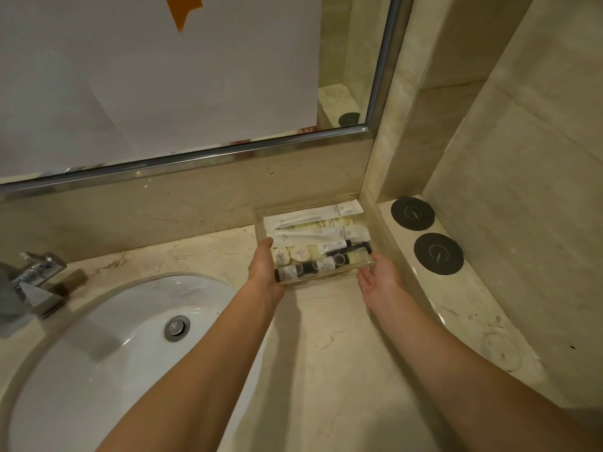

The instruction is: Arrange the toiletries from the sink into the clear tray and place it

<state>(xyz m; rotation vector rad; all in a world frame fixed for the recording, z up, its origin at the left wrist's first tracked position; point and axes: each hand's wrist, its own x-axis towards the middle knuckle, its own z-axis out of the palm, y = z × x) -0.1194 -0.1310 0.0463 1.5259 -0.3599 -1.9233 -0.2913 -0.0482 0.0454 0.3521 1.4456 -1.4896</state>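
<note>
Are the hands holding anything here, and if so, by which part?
The left hand grips the clear tray at its near-left corner, thumb along the left wall. The right hand lies open, touching the near-right corner.

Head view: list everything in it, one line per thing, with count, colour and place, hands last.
Tray: one, clear, on the counter in the back corner by the wall.
Toiletries: many, white packets at the back, cream round tubs and dark-capped bottles in front, inside the tray.
Coasters: two, black, on the ledge right of the tray.
Sink: one, white, lower left.
Drain: one, silver, in the sink.
Tap: one, chrome, far left.
Mirror: one, silver frame, mostly covered by white paper.
Counter: one, beige marble.
Left hand: holds the tray's left side.
Right hand: open at the tray's right front corner.
</note>
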